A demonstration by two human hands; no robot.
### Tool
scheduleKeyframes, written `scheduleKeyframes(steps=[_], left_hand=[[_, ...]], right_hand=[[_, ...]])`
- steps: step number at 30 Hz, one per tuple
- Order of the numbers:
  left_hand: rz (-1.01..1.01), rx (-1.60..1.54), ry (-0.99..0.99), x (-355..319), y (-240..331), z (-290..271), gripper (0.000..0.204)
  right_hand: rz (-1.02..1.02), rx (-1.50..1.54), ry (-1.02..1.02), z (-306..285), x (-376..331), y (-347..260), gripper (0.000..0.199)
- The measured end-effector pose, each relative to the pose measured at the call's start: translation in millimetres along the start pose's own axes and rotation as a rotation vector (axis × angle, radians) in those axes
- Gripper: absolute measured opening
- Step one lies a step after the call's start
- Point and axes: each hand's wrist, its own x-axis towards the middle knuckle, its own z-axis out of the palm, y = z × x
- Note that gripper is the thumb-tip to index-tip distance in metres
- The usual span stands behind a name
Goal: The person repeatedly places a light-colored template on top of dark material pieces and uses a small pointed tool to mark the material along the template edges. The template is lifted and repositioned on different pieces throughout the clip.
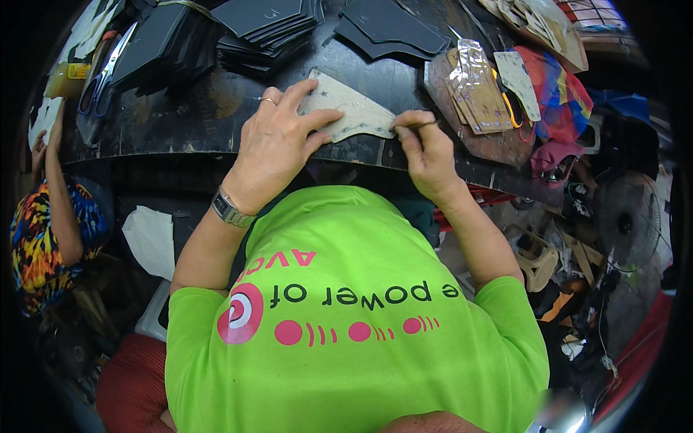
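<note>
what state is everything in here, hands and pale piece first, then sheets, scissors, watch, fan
left hand: fingers spread, fingertips on the pale piece
right hand: thumb and finger together at the piece's right tip; grip unclear
pale piece: lying near the dark table's edge
dark sheets: stacked
scissors: blades look closed
wristwatch: worn on left wrist
fan: upright, can't tell if running
</note>
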Motion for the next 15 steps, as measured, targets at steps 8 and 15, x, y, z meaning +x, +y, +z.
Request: scheduleKeyframes(steps=[8,15], left_hand=[[-0.014,-0.048,0.002,-0.8,0.6,1.0,0.034],[-0.023,-0.042,0.001,-1.2,0.9,2.8,0.033]], right_hand=[[0.364,0.597,0.185,3.3,0.2,0.1,0.009],[-0.253,-0.186,0.05,17.6,-0.5,-2.4,0.006]])
